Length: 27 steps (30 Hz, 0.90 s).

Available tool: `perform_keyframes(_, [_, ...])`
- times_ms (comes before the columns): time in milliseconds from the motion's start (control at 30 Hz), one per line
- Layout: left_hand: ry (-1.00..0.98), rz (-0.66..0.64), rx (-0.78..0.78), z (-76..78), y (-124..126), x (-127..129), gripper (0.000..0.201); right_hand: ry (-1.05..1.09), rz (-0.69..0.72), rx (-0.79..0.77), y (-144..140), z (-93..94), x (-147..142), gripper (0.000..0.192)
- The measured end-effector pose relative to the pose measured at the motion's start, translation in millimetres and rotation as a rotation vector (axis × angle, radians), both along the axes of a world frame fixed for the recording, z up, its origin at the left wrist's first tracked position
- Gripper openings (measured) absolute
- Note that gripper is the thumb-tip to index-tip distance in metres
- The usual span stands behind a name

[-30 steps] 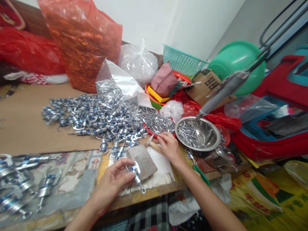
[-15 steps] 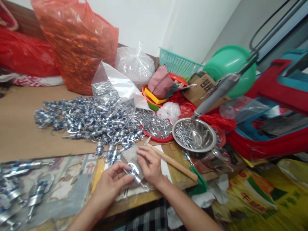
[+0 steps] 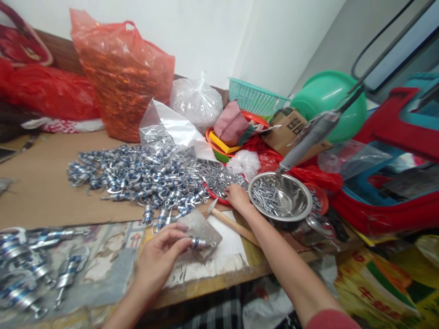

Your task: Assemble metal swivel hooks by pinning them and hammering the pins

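Observation:
My left hand (image 3: pixel 161 257) pinches a small silver-and-blue metal swivel piece (image 3: pixel 200 243) over a grey stone slab (image 3: pixel 202 227) near the table's front edge. My right hand (image 3: pixel 238 197) reaches forward, fingers curled on small silver parts at the rim of a red tray (image 3: pixel 216 197). A big heap of blue-and-silver swivel pieces (image 3: pixel 137 174) lies on brown cardboard behind the slab. A wooden-handled knife (image 3: pixel 228 220) lies between my hands, under the right wrist.
A steel bowl of small pins (image 3: pixel 280 197) stands right of my right hand, under a grey hanging tool (image 3: pixel 310 135). Several finished pieces (image 3: pixel 30 269) lie at the near left. Red bags (image 3: pixel 123 75), a clear bag (image 3: pixel 195 99), a green basin (image 3: pixel 329 101) and a teal basket (image 3: pixel 255 94) crowd the back.
My right hand left the piece at the slab and reached forward to the red tray. The held piece has turned to lie sideways in my left hand.

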<state>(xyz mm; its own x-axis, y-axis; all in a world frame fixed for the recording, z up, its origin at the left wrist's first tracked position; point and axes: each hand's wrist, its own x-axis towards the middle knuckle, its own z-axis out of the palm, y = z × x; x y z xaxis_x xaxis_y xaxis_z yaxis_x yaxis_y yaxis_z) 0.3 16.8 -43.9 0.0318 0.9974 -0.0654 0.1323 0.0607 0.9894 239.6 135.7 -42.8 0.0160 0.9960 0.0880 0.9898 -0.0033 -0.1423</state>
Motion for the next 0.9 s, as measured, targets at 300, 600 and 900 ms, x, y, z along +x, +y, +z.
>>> perform_keyframes(300, [0.123, -0.045, 0.177, 5.4, -2, 3, 0.007, -0.091, 0.057, -0.072, -2, 2.0, -1, 0.024])
perform_keyframes(600, [0.186, -0.099, 0.279, -5.9, -3, 1, 0.010, -0.103, 0.029, -0.033, 4, 1.8, -9, 0.020])
perform_keyframes(900, [0.174, -0.135, 0.291, -2.4, -1, 1, 0.008, -0.002, -0.050, 0.096, -18, 5.8, 9, 0.018])
